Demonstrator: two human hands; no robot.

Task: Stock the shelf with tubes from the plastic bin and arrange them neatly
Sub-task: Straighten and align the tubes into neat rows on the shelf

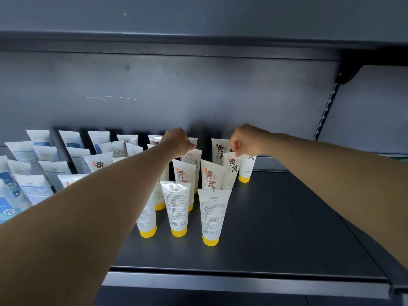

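Several white tubes with yellow caps stand cap-down on the dark shelf. My left hand reaches deep into the shelf and pinches the top edge of a white tube in a back row. My right hand pinches the top of another tube with brown characters, which leans slightly among its neighbours. Three tubes stand in front: one partly behind my left forearm, one in the middle, one on the right. The plastic bin is out of view.
White tubes with blue print fill the shelf's left side in rows. An upper shelf hangs overhead. A slotted upright bounds the right side. The shelf surface to the right of the tubes is bare dark metal.
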